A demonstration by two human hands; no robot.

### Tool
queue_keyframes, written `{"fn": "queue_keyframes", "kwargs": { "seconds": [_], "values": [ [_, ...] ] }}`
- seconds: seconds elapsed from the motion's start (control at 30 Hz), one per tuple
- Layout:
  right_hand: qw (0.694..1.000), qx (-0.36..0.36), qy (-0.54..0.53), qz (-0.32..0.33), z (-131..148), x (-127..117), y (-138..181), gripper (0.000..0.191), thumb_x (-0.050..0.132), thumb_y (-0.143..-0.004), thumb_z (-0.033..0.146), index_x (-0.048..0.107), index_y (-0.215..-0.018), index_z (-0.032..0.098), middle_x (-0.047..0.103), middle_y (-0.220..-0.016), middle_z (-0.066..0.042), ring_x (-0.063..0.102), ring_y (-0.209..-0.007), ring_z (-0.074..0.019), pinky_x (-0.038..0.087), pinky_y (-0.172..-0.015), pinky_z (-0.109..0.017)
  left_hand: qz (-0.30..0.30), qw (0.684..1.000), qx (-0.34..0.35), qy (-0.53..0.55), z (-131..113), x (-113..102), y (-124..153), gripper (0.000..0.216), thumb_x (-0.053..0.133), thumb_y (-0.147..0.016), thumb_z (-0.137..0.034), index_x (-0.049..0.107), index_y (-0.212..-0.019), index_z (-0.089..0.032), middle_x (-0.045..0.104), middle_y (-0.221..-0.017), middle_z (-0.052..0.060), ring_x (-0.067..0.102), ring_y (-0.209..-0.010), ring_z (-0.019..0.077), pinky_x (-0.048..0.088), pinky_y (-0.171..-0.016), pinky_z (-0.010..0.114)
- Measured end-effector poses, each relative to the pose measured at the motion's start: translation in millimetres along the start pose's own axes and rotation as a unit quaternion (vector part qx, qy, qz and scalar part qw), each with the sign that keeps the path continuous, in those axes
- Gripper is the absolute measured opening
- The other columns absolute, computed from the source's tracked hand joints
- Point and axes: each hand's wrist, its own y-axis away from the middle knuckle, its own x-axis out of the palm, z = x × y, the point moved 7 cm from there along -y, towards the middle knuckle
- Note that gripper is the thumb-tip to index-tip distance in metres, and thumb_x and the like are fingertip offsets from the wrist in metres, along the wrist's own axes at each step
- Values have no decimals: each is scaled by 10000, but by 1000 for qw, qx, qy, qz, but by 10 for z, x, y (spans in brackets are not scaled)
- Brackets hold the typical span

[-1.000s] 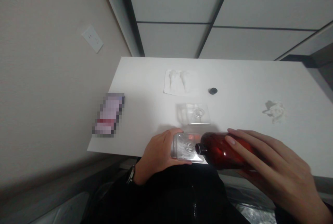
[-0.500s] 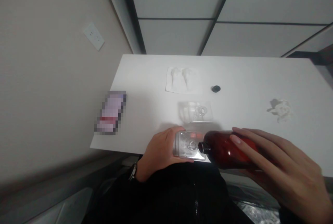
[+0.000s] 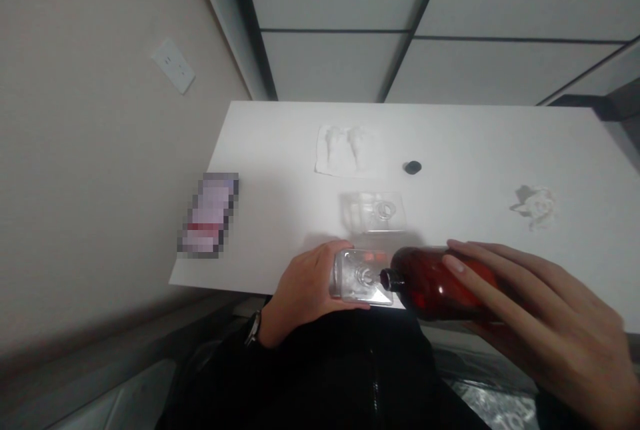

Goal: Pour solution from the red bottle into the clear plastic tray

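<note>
Bottle tilt: we kept the red bottle [image 3: 440, 285] tipped, its neck edging closer over the clear bottle [image 3: 359, 277].
View: we shifted slightly.

My left hand [image 3: 305, 290] grips a small clear bottle [image 3: 359, 278] at the near edge of the white table [image 3: 475, 143]. My right hand [image 3: 540, 323] tips the red bottle [image 3: 440, 287], its mouth touching the clear bottle's opening.

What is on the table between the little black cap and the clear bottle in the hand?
In the head view, another clear bottle stands between the black cap and the held clear bottle.
</note>
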Motion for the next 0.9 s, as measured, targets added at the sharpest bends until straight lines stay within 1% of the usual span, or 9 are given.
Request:
{"fn": "queue_keyframes", "kwargs": {
  "seconds": [0.1,0.23,0.47,0.77,0.9],
  "values": [
    [1000,7,-8,3,-18,11,28,688,562,-1050,181,305,-1683,259,717,-1367,-155,720,-1101,-367,592,-880,-502,1,1000,4,4,-4,0,-3,856,894,-725,-654,545,-1380,-227,715,-1337,124,712,-1211,364,593,-1012,520],
    [1000,19,-12,6,-32,19,29,691,550,-1051,166,300,-1683,291,721,-1365,-130,716,-1111,-353,592,-883,-492,2,1000,7,5,-6,0,-7,860,893,-723,-661,534,-1382,-240,714,-1338,119,716,-1204,361,595,-1003,522],
    [1000,-4,3,3,8,-4,-9,739,589,-1021,116,289,-1688,218,723,-1337,-192,714,-1094,-375,592,-866,-503,-2,1000,14,-1,1,13,3,855,882,-735,-671,520,-1373,-231,719,-1325,128,725,-1184,368,607,-967,530],
    [1000,-5,10,14,22,1,-13,784,617,-999,83,277,-1691,220,713,-1352,-190,708,-1115,-369,580,-896,-489,3,1000,-4,-5,-7,-5,-4,861,922,-712,-613,531,-1376,-227,724,-1327,118,728,-1185,359,602,-991,503],
    [1000,-8,10,17,23,1,-28,772,595,-1007,78,270,-1692,218,709,-1353,-189,705,-1120,-362,578,-903,-486,2,1000,-6,-1,-18,-10,-7,857,912,-712,-627,543,-1372,-226,725,-1326,118,724,-1193,359,604,-987,500]
  ]
}}
